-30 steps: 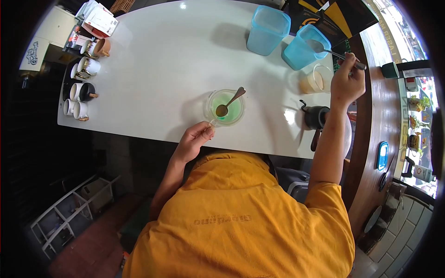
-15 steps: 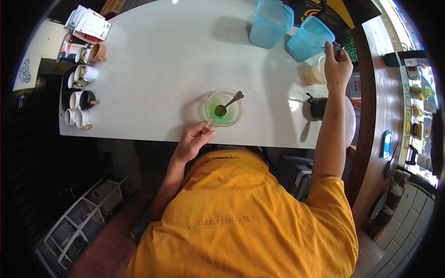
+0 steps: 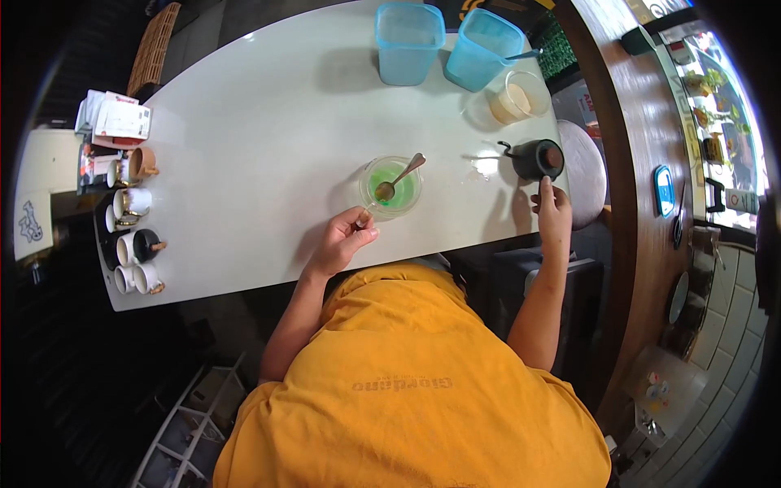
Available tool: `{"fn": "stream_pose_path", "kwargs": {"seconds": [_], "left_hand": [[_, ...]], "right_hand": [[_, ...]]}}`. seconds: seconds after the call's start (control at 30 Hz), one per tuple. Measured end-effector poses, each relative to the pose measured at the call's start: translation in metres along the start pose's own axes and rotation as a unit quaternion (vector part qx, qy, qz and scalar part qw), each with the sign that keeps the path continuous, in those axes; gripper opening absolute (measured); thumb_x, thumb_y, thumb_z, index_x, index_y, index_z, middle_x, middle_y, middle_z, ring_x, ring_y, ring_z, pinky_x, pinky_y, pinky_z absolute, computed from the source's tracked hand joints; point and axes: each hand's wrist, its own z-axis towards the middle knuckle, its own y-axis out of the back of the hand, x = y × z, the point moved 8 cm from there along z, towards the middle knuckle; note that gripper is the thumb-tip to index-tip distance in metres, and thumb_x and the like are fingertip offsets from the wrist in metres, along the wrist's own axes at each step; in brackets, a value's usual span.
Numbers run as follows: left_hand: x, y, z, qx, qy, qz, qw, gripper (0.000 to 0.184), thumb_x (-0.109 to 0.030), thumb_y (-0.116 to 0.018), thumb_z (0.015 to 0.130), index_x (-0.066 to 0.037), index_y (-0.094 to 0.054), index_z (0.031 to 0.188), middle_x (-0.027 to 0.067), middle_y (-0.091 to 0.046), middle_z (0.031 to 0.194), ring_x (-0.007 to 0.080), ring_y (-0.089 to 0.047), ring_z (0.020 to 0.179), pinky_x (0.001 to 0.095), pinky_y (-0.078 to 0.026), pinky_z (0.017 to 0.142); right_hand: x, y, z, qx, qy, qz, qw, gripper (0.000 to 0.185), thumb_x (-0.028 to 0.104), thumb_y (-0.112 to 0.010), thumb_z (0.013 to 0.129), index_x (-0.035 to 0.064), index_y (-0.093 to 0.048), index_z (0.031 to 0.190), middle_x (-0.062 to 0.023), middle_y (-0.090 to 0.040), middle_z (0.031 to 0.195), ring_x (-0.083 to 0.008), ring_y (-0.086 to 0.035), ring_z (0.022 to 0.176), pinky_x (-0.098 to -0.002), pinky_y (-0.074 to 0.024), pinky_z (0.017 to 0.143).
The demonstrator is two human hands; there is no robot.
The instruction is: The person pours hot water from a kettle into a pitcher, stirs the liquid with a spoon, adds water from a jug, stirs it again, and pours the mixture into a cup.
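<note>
My left hand [image 3: 346,240] pinches the handle of a clear glass cup [image 3: 413,195] that holds green liquid. A metal spoon [image 3: 404,172] leans in the cup. At the right edge of the table, my right hand [image 3: 551,203] is at the near side of a black kettle [image 3: 533,159] with a thin spout, its fingers closed around the handle area. The kettle stands on the table. Behind it is a clear container [image 3: 518,99] with pale contents. A spoon handle [image 3: 525,55] sticks out of the right-hand blue container [image 3: 482,50].
Another blue container [image 3: 408,45] stands at the back of the white table [image 3: 244,163]. Several mugs [image 3: 130,203] and some papers [image 3: 120,120] line the left edge. A round stool [image 3: 584,175] is beside the right edge, near a wooden ledge [image 3: 630,163].
My right hand has left the spoon, now resting in the right blue container, and moved down to the kettle. The left hand keeps its hold on the cup. The view has turned to the right.
</note>
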Motion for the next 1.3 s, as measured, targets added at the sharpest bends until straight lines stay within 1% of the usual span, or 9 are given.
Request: {"fn": "stream_pose_path", "kwargs": {"seconds": [0.17,0.23,0.37,0.63,0.73,0.8,1.0,1.07,1.3], "left_hand": [[-0.003,-0.002,0.009,0.013,0.005,0.024,1.000,0.009,-0.007,-0.060,0.085,-0.007,-0.053,0.079,-0.0062,-0.044,0.074,0.0037,-0.038,0.069,0.0203,-0.033,0.064],[-0.006,-0.004,0.011,0.018,0.006,0.030,0.999,0.009,-0.007,-0.060,0.085,-0.007,-0.053,0.079,-0.0062,-0.043,0.074,0.0035,-0.038,0.069,0.0201,-0.032,0.063],[-0.006,-0.003,0.014,0.020,0.016,0.033,0.999,0.010,-0.008,-0.061,0.085,-0.008,-0.052,0.079,-0.0066,-0.043,0.074,0.0028,-0.037,0.068,0.0194,-0.031,0.062],[-0.012,-0.002,0.014,0.016,0.001,0.027,0.999,0.011,-0.009,-0.061,0.085,-0.008,-0.052,0.079,-0.0074,-0.043,0.073,0.0030,-0.037,0.067,0.0194,-0.030,0.061],[-0.010,-0.001,0.015,0.004,-0.003,0.036,0.999,0.011,-0.009,-0.061,0.086,-0.008,-0.053,0.079,-0.0074,-0.043,0.073,0.0032,-0.037,0.067,0.0194,-0.031,0.061],[-0.009,0.001,0.014,-0.002,-0.006,0.036,0.999,0.011,-0.010,-0.062,0.086,-0.008,-0.053,0.079,-0.0073,-0.044,0.073,0.0032,-0.037,0.067,0.0193,-0.031,0.062],[-0.005,0.003,0.012,-0.023,0.000,0.038,0.999,0.010,-0.011,-0.062,0.087,-0.008,-0.055,0.081,-0.0072,-0.045,0.074,0.0029,-0.037,0.067,0.0187,-0.032,0.063],[-0.006,0.002,0.011,-0.028,-0.011,0.000,1.000,0.009,-0.012,-0.062,0.087,-0.008,-0.055,0.082,-0.0074,-0.045,0.075,0.0024,-0.037,0.068,0.0187,-0.032,0.064],[0.000,0.004,0.011,-0.038,-0.024,0.012,0.999,0.009,-0.014,-0.060,0.090,-0.008,-0.057,0.085,-0.0078,-0.045,0.075,0.0023,-0.037,0.069,0.0190,-0.033,0.065]], "right_hand": [[-0.022,-0.021,-0.005,0.034,-0.040,0.085,0.995,0.041,0.038,-0.056,0.094,-0.0026,-0.060,0.091,-0.0007,-0.052,0.064,-0.0074,-0.046,0.056,-0.0239,-0.0377,0.053],[-0.022,-0.028,-0.008,0.035,-0.029,0.183,0.982,0.036,0.035,-0.055,0.095,-0.0003,-0.056,0.087,0.0036,-0.042,0.063,-0.0041,-0.036,0.051,-0.0215,-0.0254,0.046],[-0.017,-0.029,-0.010,0.001,0.010,0.207,0.978,0.033,0.030,-0.054,0.096,-0.0010,-0.054,0.085,0.0053,-0.037,0.059,-0.0035,-0.029,0.049,-0.0221,-0.0224,0.045],[0.043,-0.019,-0.045,0.014,0.078,0.267,0.960,0.029,0.025,-0.054,0.097,-0.0007,-0.056,0.084,0.0068,-0.039,0.061,-0.0017,-0.034,0.052,-0.0205,-0.0253,0.046],[0.068,-0.019,-0.061,0.019,0.112,0.235,0.965,0.030,0.025,-0.054,0.097,-0.0014,-0.058,0.083,0.0065,-0.042,0.061,-0.0014,-0.036,0.053,-0.0201,-0.0256,0.047],[0.086,-0.020,-0.073,0.023,0.143,0.196,0.970,0.030,0.024,-0.050,0.099,-0.0010,-0.056,0.082,0.0064,-0.038,0.059,-0.0019,-0.031,0.051,-0.0206,-0.0223,0.047],[0.107,-0.027,-0.088,0.042,0.195,0.166,0.966,0.029,0.022,-0.050,0.099,-0.0022,-0.058,0.084,0.0052,-0.043,0.061,-0.0018,-0.036,0.053,-0.0194,-0.0248,0.048],[0.113,-0.027,-0.092,0.034,0.218,0.105,0.970,0.028,0.022,-0.055,0.096,-0.0029,-0.063,0.088,0.0018,-0.052,0.066,-0.0041,-0.045,0.060,-0.0213,-0.0345,0.053],[0.133,-0.040,-0.104,0.033,0.275,0.045,0.960,0.024,0.019,-0.056,0.094,-0.0036,-0.063,0.090,-0.0037,-0.059,0.067,-0.0069,-0.051,0.062,-0.0237,-0.0410,0.056]]}}
